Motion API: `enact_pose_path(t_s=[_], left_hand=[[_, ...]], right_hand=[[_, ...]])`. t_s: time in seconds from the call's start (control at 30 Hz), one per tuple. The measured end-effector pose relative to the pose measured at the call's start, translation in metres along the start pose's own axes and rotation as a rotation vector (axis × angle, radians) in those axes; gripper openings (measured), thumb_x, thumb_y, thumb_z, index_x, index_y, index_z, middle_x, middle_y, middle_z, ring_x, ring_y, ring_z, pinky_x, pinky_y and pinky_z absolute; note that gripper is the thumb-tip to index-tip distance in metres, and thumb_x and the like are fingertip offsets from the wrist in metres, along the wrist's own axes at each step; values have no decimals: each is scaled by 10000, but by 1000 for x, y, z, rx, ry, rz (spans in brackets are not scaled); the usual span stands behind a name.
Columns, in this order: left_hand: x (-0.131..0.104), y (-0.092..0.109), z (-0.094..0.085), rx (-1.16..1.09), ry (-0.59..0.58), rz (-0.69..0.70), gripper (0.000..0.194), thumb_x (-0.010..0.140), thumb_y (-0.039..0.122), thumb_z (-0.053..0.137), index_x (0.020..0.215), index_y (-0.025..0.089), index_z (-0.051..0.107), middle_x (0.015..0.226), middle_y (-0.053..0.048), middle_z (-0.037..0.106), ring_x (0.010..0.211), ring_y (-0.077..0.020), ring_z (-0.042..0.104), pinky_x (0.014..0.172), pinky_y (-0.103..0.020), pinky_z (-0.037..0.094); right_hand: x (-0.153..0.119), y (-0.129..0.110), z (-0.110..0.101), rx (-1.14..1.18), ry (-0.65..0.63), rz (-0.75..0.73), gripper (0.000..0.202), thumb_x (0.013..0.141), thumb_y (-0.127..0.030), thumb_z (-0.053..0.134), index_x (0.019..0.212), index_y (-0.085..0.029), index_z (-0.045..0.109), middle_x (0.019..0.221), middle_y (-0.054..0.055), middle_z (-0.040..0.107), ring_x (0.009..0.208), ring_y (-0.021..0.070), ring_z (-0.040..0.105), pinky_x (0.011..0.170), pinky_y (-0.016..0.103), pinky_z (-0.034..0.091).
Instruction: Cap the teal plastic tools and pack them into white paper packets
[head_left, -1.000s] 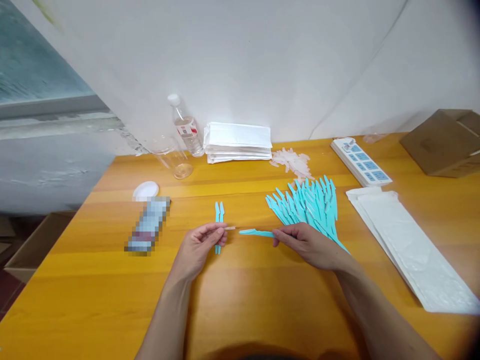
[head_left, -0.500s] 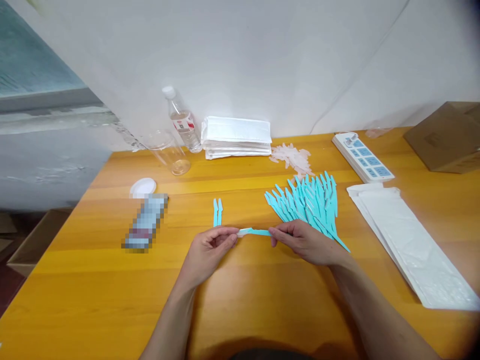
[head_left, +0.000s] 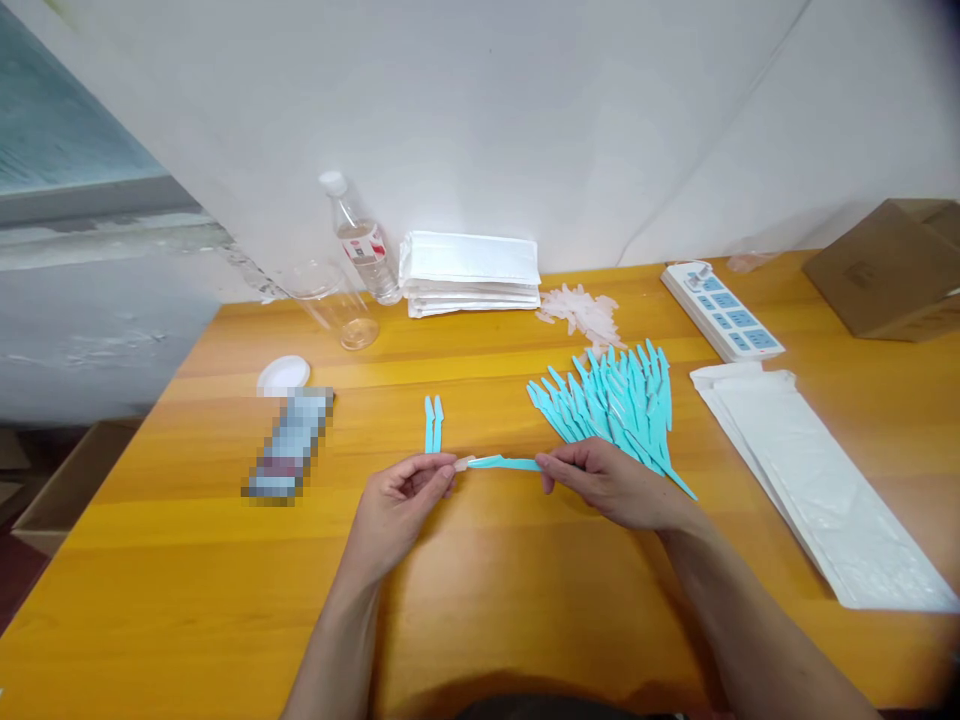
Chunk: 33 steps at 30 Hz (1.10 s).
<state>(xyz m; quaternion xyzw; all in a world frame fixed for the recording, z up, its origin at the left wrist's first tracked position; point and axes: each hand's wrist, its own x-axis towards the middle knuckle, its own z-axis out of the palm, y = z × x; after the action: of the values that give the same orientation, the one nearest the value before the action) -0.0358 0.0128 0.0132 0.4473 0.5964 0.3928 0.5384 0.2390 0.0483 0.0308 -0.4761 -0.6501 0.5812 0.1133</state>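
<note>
My right hand [head_left: 600, 482] pinches the handle end of a turquoise eyebrow razor [head_left: 517, 464], held level above the table with its blade end pointing left. Between the thumb and finger of my left hand [head_left: 409, 505] is a small translucent blade cap [head_left: 463, 464], right at the razor's tip; whether the two still touch I cannot tell. Two more turquoise razors [head_left: 433, 424] lie side by side just beyond my left hand. A heap of turquoise razors [head_left: 622, 400] spreads behind my right hand, and past it lies a pile of loose translucent caps [head_left: 581, 315].
Along the wall stand a water bottle [head_left: 365, 245], a clear jar [head_left: 330, 310] and a stack of white packets [head_left: 470, 262]. A white lid [head_left: 283, 375] and a blurred-out flat object [head_left: 291, 445] lie left. Rightward are a power strip [head_left: 720, 312], white envelopes [head_left: 817, 490] and a cardboard box [head_left: 889, 270].
My left hand has shifted left with the cap, baring more of the razor's blade end. My right hand keeps its hold in nearly the same spot.
</note>
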Motion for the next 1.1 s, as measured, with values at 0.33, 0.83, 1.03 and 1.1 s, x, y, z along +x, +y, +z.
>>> enact_pose_path(t_s=[0.33,0.83,1.03,1.1], left_hand=[[-2,3,4,45,-42,24,270,764,403,766,924,185,777,807,-51,745,739,-158,664,708,-242,526],[-4,-6,33,-190,-1,-47,353,767,409,768,1021,171,712,822,-45,741,755,-149,680,748,-266,539],[27,-6,27,-169,246,-7,462,712,440,800,1028,145,638,797,-40,735,660,-133,666,627,-235,504],[47,-2,20,39,244,75,439,745,462,761,1034,142,680,804,-51,737,675,-146,662,636,-244,487]], right_hand=[[2,0,0,-44,-3,-54,520,949,-603,394,780,-184,652,567,-60,282,517,99,261,463,239,229],[6,-3,12,-42,7,-55,509,969,-576,369,803,-187,651,575,-63,288,514,101,274,481,240,235],[8,-6,51,-248,150,-109,499,1007,-465,342,718,-191,642,604,-22,502,569,126,445,556,256,272],[3,-6,59,-375,212,-126,477,1006,-420,369,681,-189,629,678,17,608,642,150,534,606,269,309]])
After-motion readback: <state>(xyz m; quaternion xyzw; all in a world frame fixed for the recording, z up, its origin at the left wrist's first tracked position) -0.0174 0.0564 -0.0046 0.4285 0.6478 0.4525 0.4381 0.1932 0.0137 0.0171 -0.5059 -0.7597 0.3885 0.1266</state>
